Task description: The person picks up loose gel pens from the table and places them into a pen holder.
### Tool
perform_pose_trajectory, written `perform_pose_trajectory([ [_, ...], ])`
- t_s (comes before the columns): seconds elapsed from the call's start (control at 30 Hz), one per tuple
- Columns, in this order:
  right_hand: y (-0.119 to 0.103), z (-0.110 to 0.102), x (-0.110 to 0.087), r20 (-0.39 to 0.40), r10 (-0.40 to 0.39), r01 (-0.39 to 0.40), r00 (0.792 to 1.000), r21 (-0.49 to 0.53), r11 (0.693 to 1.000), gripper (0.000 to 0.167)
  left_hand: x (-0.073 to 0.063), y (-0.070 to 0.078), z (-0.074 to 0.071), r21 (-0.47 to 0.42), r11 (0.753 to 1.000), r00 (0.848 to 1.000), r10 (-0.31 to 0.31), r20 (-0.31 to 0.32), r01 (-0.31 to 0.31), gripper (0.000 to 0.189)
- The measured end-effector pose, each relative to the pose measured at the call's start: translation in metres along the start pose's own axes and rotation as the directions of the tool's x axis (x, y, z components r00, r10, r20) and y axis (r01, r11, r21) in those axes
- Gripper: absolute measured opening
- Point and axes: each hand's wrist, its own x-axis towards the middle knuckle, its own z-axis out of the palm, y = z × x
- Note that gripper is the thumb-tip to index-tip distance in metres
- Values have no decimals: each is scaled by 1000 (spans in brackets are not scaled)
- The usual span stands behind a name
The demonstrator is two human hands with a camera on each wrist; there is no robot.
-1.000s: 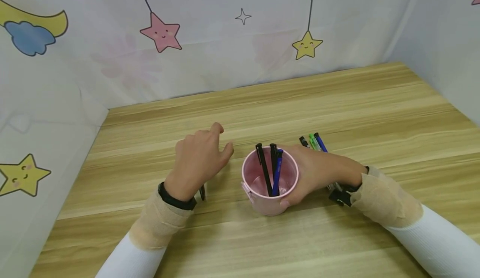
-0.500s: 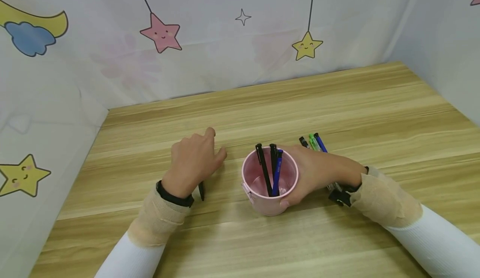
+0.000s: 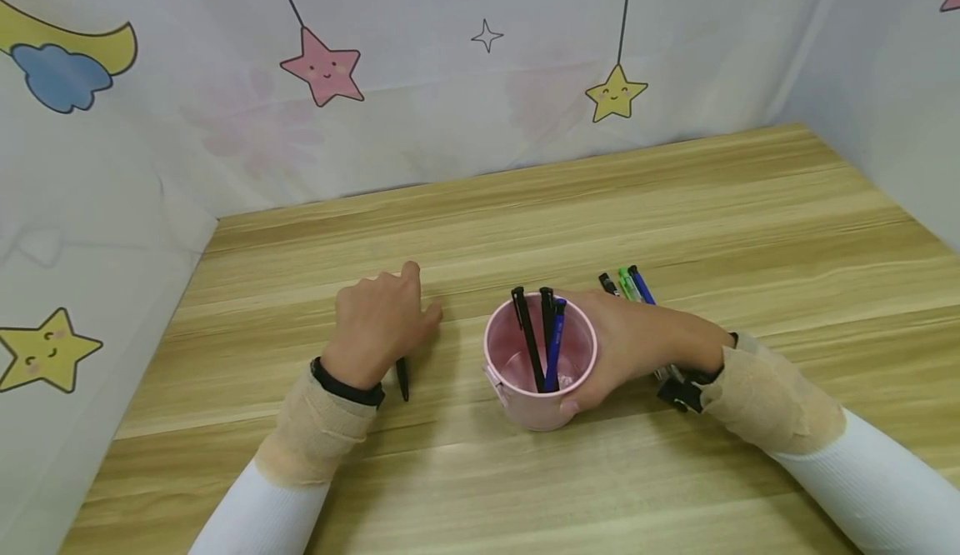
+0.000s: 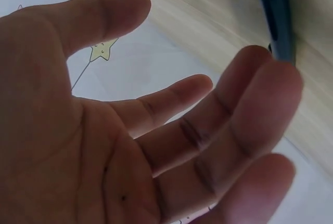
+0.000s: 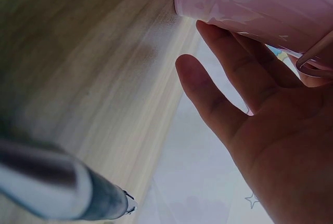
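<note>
While only left wrist view shows palm (image 4: 57, 151), left grip (image 3: 381, 322) slack; right grip (image 3: 626, 340) clasps pink bucket (image 3: 536, 412)

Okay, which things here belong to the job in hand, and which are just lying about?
Likely the job:
bucket, held by the right hand
three pens inside it
black pen, partly hidden by the left hand
loose pens by the right hand

Probably just around:
starry backdrop
table, as work surface

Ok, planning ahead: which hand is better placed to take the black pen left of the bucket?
Likely the left hand: empty and near the pen; the right hand holds the pink bucket.
</note>
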Motion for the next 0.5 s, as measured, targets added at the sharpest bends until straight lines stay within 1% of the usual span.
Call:
perform_pose_trajectory([
  [0.1,0,0,0,0,8,-8,1000,11,1000,87,1,0,1,14,1000,1000,-19,3,19,43],
  [0.27,0,0,0,6,6,-6,1000,30,1000,87,0,-3,3,47,998,998,-45,-41,47,33],
  [0.5,1,0,0,9,6,-6,1000,39,999,87,0,-5,8,61,998,995,-21,-96,27,20],
])
